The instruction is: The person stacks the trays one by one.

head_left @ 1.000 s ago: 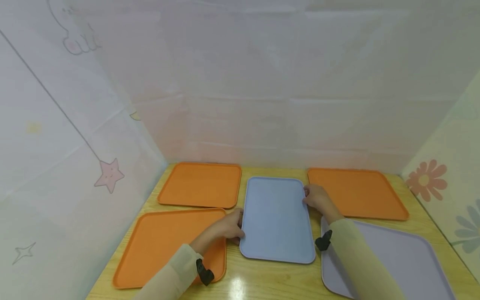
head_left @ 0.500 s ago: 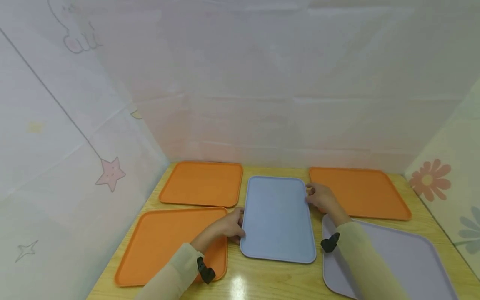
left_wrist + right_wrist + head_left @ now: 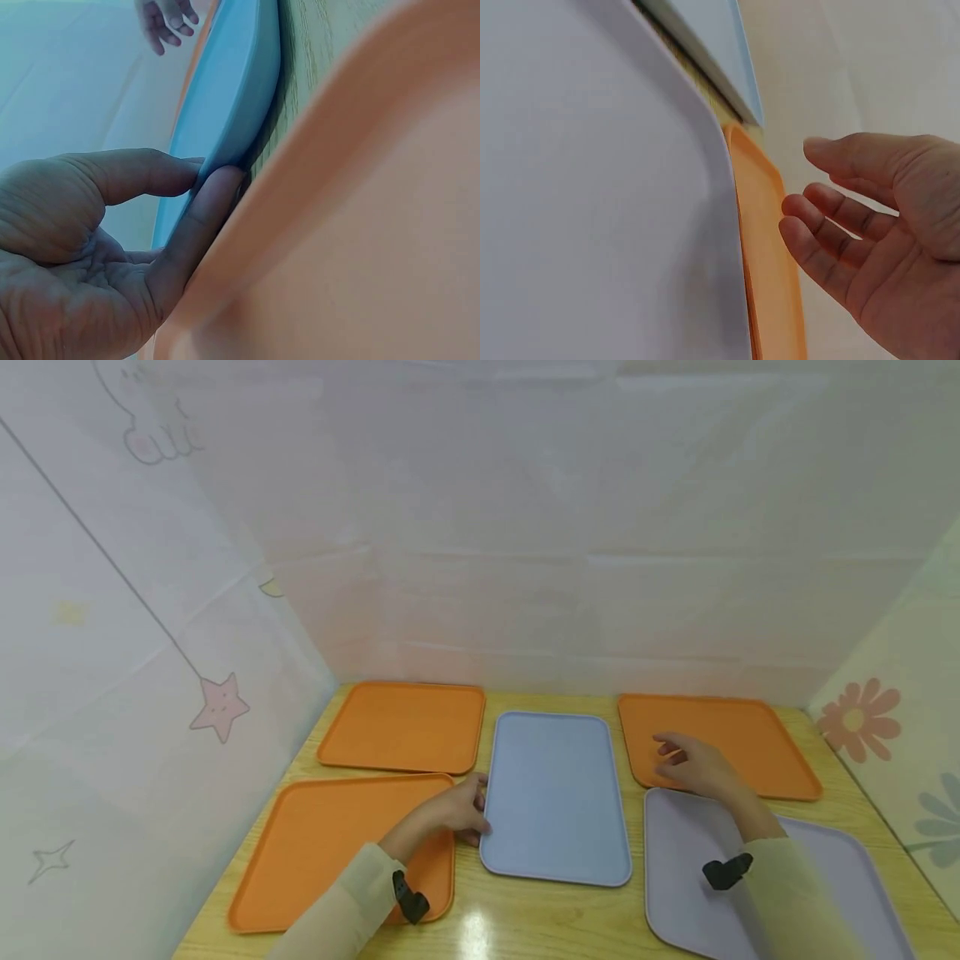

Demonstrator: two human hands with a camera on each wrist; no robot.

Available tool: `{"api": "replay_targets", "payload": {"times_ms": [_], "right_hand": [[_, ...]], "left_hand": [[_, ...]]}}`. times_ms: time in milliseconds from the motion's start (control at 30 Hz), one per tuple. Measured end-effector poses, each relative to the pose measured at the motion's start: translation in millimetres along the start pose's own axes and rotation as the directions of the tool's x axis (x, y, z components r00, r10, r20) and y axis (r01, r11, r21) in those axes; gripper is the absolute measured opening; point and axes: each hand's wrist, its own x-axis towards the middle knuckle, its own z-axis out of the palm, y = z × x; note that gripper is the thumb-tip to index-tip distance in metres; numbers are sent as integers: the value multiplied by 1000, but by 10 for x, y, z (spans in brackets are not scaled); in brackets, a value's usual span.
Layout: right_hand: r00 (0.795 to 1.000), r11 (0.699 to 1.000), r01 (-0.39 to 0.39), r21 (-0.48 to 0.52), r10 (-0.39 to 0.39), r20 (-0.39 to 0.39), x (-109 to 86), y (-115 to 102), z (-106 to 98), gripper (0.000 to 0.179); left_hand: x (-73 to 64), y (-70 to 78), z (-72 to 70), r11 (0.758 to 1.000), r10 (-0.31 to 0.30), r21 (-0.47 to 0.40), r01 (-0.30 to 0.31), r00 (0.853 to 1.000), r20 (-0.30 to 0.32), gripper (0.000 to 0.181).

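A light blue tray [image 3: 555, 802] lies lengthwise in the middle of the wooden table. My left hand [image 3: 461, 810] pinches its left rim; in the left wrist view the thumb lies over the edge of the blue tray [image 3: 225, 105] and a finger is at its outer side. My right hand [image 3: 697, 767] is off the blue tray, above the near left part of the back right orange tray [image 3: 727, 735]. Its fingers are loosely bent and hold nothing, as the right wrist view of the right hand [image 3: 877, 225] shows.
Two orange trays lie on the left, one at the back [image 3: 405, 727] and one in front [image 3: 337, 843]. A lilac tray [image 3: 690, 868] lies front right, under my right forearm. Printed sheets [image 3: 480, 568] stand around the wooden table [image 3: 555, 927].
My right hand has let go of the blue tray's right rim and moved right, over the orange tray. My left hand and the trays have stayed in place.
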Motion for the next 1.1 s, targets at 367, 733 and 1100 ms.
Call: {"api": "replay_targets", "payload": {"times_ms": [367, 733, 1100], "right_hand": [[997, 997, 83, -7, -83, -3, -425, 313, -264, 54], [995, 994, 73, -76, -78, -63, -808, 562, -460, 55], [986, 989, 30, -148, -54, -160, -1198, 1077, -697, 53]], "left_hand": [[-5, 3, 11, 1000, -9, -14, 9, 1000, 4, 90], [-30, 27, 11, 1000, -2, -5, 2, 1000, 9, 91], [-36, 30, 14, 1000, 2, -4, -2, 1000, 14, 91]]}}
